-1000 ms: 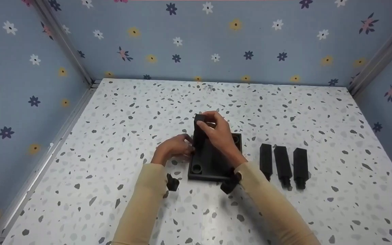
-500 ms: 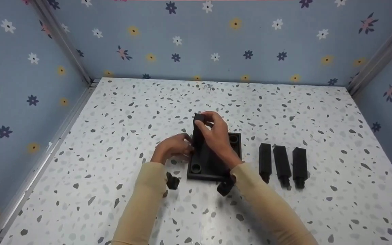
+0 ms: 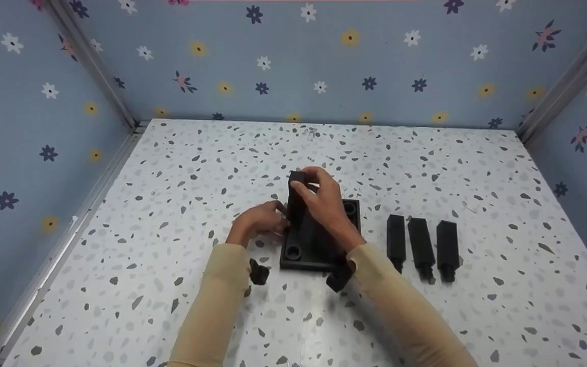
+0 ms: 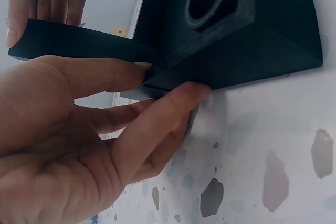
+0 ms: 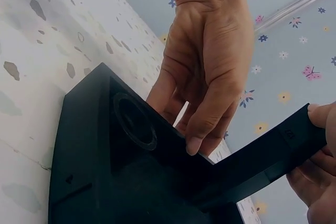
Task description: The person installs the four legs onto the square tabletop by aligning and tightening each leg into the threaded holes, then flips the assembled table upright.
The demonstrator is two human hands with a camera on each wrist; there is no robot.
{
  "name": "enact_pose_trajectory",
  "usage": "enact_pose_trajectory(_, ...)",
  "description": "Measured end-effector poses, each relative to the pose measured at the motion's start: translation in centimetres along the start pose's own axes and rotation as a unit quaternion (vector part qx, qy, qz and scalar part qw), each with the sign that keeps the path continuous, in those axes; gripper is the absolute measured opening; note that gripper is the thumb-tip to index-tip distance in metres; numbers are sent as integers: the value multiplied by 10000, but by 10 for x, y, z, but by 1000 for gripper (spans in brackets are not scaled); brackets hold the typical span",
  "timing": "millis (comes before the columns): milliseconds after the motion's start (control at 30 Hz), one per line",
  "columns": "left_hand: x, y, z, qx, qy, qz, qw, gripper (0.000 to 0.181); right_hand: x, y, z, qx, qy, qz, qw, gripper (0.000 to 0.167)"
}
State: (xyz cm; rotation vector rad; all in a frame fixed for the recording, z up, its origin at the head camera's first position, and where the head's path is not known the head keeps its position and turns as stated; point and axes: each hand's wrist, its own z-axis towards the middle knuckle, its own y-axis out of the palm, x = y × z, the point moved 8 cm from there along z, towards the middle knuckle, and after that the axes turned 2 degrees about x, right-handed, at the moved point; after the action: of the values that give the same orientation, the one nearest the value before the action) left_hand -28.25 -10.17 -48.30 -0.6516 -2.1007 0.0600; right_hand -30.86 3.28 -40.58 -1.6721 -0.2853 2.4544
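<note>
Blue flowered walls (image 3: 303,66) stand at the back and both sides of a speckled white table (image 3: 196,178). A left sleeve (image 3: 207,311) and a right sleeve (image 3: 410,311), both tan, reach in from the near side. Between their cuffs and the far edge, a black base (image 3: 303,266), like a shallow box with a raised rim, lies flat on the table.

The left hand (image 3: 264,218) holds the base at its left edge — thumb at the rim, other fingers along the outer side. The right hand (image 3: 325,198) pinches the upper end of a black post (image 3: 296,204) between thumb and fingers. This held post stands about upright at the far left part of the base; whether its foot sits in a hole, I cannot tell.

Three more posts (image 3: 421,242) lie side by side to the right of the base, narrow ends toward the person. A small dark piece (image 3: 259,273) shows at the left cuff. Smallest are the round holes — a near left hole (image 3: 293,253) and a far right hole (image 3: 349,208).
</note>
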Motion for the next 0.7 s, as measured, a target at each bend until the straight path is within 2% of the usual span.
enact_pose_trajectory(233,-1,0,3,41,8,130,9999,46,-31,-5,-10,-11,261,242,9994,31)
enact_pose_trajectory(533,-1,1,1,72,59,269,9996,46,-32,-12,-11,-231,501,544,9970,37)
enact_pose_trajectory(700,-1,0,0,86,12,282,9996,48,-34,-28,-11,-118,586,357,9976,34)
